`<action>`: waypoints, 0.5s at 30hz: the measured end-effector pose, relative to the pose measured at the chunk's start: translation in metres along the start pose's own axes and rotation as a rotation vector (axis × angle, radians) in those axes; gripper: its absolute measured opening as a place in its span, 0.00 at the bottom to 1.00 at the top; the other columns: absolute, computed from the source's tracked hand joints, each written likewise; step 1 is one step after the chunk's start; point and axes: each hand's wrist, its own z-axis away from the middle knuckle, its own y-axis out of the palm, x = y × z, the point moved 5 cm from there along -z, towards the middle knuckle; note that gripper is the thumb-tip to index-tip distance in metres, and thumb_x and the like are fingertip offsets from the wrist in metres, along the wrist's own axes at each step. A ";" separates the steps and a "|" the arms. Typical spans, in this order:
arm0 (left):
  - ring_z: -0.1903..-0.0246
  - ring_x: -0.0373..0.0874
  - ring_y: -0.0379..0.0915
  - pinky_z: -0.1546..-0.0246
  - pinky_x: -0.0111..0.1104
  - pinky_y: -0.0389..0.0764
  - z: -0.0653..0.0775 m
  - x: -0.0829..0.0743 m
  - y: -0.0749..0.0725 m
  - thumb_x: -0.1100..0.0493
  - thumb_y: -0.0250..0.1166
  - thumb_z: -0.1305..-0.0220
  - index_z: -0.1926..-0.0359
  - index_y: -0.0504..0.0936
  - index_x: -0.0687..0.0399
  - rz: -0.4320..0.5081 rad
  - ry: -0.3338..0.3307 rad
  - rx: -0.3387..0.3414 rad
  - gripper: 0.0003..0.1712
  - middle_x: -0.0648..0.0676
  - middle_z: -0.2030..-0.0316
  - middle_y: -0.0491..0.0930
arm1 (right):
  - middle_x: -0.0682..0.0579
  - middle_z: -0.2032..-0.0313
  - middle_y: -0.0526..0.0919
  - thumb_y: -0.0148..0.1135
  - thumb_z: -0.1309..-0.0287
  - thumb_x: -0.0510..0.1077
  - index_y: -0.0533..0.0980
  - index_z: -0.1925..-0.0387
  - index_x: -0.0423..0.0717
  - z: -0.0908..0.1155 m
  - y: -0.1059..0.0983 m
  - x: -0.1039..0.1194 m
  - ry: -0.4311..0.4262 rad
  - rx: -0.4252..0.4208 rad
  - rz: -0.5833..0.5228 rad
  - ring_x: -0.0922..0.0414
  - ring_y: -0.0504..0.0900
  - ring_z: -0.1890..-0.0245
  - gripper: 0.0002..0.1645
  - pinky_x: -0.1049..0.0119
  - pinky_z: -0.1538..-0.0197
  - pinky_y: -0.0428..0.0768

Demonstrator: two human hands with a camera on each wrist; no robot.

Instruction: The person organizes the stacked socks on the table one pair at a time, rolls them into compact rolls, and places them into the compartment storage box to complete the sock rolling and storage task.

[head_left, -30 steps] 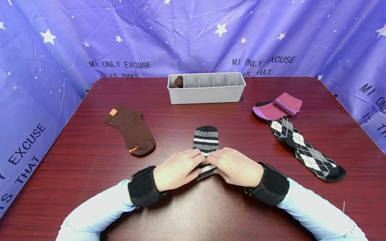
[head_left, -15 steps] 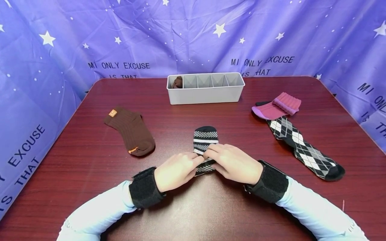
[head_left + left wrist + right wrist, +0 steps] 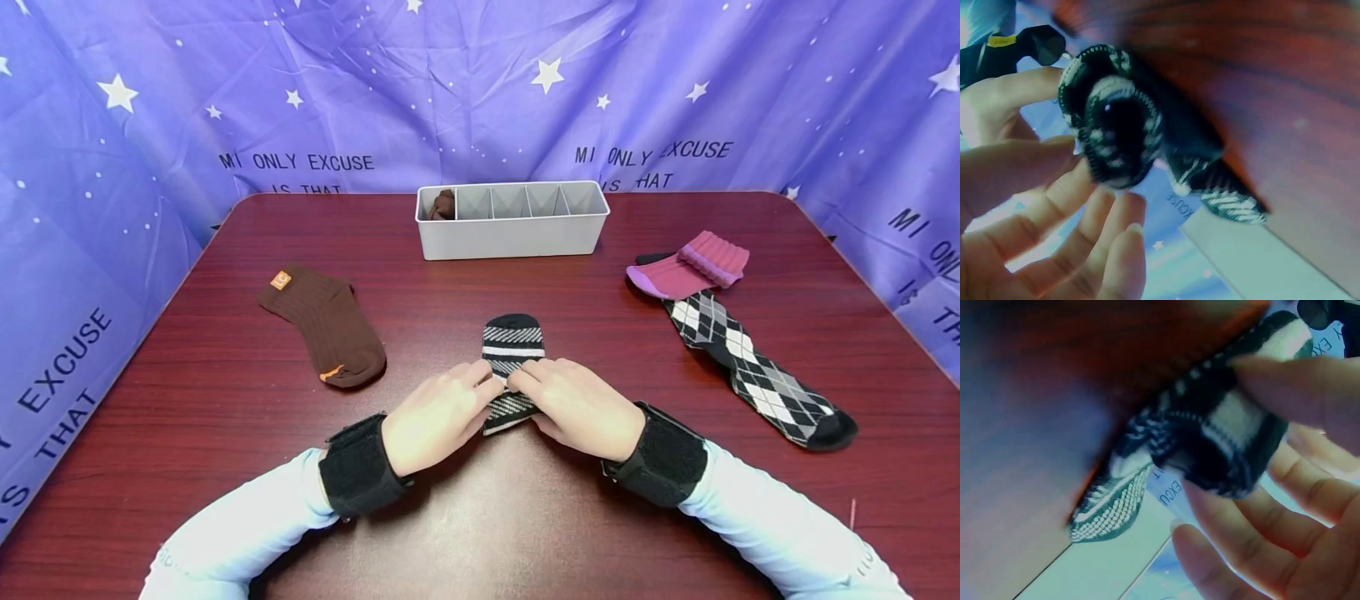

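Striped black-and-white sock [image 3: 512, 352] lies at mid-tabletop [image 3: 510, 533], toe towards the storage box; left hand [image 3: 441, 414] and right hand [image 3: 581, 408] both have the grip clamped on its nearer part, thumb and fingers pinching. Progress, as judged: rolling is partly done, the nearer end curled into a loose coil, the toe end flat. One brown bundle [image 3: 444, 205] sits in the leftmost compartment of the five-section storage box [image 3: 513, 240]. Apparently outstanding: brown sock [image 3: 326, 325], pink sock [image 3: 686, 268] and argyle sock [image 3: 757, 371], none rolled. Markings: orange tag [image 3: 281, 279] on the brown sock bears pale characters, possibly "LC", unconfirmed; the purple backdrop [image 3: 465, 100] reads "MI ONLY EXCUSE IS THAT"; a yellow label [image 3: 1002, 41] in the left wrist view is illegible.
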 end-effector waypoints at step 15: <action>0.75 0.40 0.68 0.76 0.30 0.70 0.004 -0.009 0.000 0.63 0.60 0.60 0.70 0.72 0.53 -0.013 0.030 0.057 0.10 0.47 0.77 0.71 | 0.59 0.67 0.73 0.61 0.60 0.39 0.71 0.65 0.50 0.001 -0.006 0.003 0.008 0.046 -0.144 0.64 0.70 0.68 0.15 0.68 0.62 0.70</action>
